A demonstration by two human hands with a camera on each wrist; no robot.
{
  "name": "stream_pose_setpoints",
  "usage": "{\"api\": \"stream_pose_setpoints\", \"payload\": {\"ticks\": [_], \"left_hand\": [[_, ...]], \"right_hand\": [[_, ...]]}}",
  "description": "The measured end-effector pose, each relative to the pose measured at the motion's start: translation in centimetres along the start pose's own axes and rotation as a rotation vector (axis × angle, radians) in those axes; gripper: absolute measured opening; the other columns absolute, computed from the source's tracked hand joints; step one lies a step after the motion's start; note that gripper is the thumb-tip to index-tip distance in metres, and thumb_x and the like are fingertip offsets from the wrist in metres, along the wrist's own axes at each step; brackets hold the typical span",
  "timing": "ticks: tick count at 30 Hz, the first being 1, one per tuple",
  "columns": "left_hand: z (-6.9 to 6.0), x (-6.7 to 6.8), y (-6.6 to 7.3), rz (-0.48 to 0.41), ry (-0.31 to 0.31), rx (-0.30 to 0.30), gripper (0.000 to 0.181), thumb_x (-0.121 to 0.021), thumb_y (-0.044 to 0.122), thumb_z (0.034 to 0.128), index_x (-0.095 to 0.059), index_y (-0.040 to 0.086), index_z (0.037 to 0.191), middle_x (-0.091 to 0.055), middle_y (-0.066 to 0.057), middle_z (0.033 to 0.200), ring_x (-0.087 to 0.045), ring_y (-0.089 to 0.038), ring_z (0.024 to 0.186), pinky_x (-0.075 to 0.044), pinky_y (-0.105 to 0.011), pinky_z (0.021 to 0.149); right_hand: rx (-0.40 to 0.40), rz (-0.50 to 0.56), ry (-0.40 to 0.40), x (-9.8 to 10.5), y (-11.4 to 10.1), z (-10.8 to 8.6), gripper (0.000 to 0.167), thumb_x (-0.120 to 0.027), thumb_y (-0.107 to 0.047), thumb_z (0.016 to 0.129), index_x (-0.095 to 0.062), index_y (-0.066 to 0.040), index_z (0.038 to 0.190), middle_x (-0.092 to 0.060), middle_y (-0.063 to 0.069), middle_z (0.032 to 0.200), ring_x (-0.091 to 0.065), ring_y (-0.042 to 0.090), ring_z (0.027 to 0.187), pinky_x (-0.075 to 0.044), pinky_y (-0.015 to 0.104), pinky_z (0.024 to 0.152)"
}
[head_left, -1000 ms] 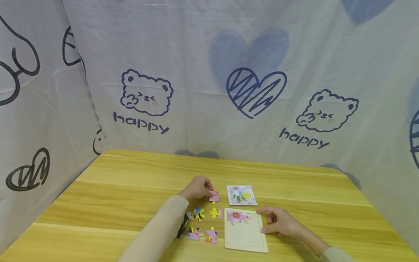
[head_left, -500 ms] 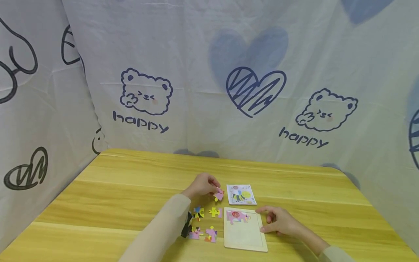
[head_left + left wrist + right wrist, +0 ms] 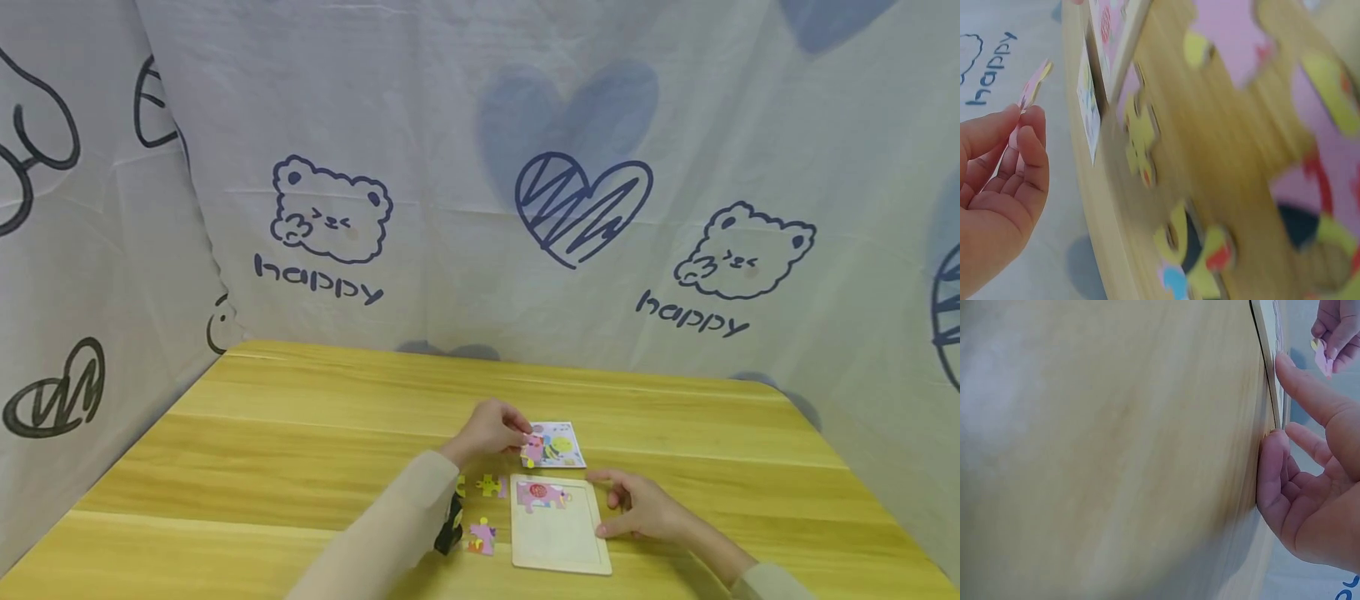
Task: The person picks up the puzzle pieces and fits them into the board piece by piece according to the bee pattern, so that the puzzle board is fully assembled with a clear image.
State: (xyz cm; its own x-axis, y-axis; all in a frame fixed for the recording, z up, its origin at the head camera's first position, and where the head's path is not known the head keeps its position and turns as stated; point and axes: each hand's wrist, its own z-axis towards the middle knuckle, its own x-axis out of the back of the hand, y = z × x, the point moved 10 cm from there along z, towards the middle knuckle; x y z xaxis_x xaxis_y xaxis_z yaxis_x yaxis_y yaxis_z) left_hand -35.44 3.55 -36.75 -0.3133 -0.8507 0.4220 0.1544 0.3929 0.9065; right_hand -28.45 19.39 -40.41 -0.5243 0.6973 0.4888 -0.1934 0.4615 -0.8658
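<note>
My left hand (image 3: 489, 431) pinches a pink puzzle piece (image 3: 532, 451) between thumb and fingertips, raised above the table. In the head view the piece overlaps the left part of a bee picture card (image 3: 564, 447). From the left wrist view, the held piece (image 3: 1034, 84) is seen nearly edge-on. A pale wooden puzzle tray (image 3: 558, 542) lies flat nearer to me, with joined pink pieces (image 3: 542, 494) in its upper left. My right hand (image 3: 639, 506) holds the tray by its upper right corner, thumb on the right rim and index finger at the top.
Left of the tray lie a yellow puzzle piece (image 3: 491, 486) and a pink one (image 3: 482, 538). A black-and-yellow piece (image 3: 1191, 250) shows in the left wrist view. My left sleeve and a black wrist device (image 3: 450, 529) cover part of this area. A printed cloth hangs behind the table.
My left hand has carried the pink puzzle piece rightward, from left of the picture card to over its left part. My right hand stays at the tray's corner.
</note>
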Motion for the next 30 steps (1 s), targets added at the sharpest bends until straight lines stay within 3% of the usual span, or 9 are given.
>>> {"api": "stream_pose_setpoints", "payload": {"ticks": [7,13,20,30], "left_hand": [[-0.1,-1.8,0.6,-0.037,-0.037,0.009,0.006,-0.066,-0.001,0.0778,-0.064,-0.006,0.079,-0.059,-0.005,0.062,-0.057,-0.019,0.055,-0.047,-0.027,0.050],[-0.3,-3.3,1.0,-0.111,-0.061,0.014,0.001,-0.064,-0.007,0.0769,-0.064,-0.006,0.077,-0.060,-0.008,0.063,-0.053,-0.012,0.049,-0.045,-0.022,0.047],[0.0,-4.8,0.8,-0.153,-0.073,0.043,0.004,-0.068,-0.007,0.0734,-0.067,-0.005,0.076,-0.061,-0.007,0.061,-0.056,-0.011,0.047,-0.048,-0.022,0.047],[-0.6,-6.1,-0.1,-0.174,-0.111,0.115,0.004,-0.069,-0.009,0.0707,-0.067,-0.007,0.074,-0.062,-0.009,0.058,-0.055,-0.011,0.043,-0.049,-0.024,0.046]], "right_hand": [[0.001,0.009,0.007,0.0,0.1,0.0,0.061,-0.074,-0.010,0.072,-0.042,0.012,0.120,-0.041,0.005,0.077,-0.035,0.006,0.049,-0.032,0.016,0.040],[0.006,0.035,0.002,0.0,0.1,0.0,0.062,-0.073,-0.010,0.073,-0.041,0.013,0.121,-0.041,0.006,0.078,-0.034,0.005,0.049,-0.032,0.016,0.041],[0.024,-0.003,0.018,0.0,-0.1,0.0,0.063,-0.074,-0.010,0.071,-0.043,0.012,0.121,-0.042,0.005,0.077,-0.036,0.004,0.050,-0.032,0.015,0.040],[-0.001,-0.011,0.014,0.1,0.4,0.0,0.064,-0.075,-0.015,0.071,-0.045,0.009,0.122,-0.042,0.005,0.076,-0.034,0.004,0.048,-0.033,0.015,0.041]]}}
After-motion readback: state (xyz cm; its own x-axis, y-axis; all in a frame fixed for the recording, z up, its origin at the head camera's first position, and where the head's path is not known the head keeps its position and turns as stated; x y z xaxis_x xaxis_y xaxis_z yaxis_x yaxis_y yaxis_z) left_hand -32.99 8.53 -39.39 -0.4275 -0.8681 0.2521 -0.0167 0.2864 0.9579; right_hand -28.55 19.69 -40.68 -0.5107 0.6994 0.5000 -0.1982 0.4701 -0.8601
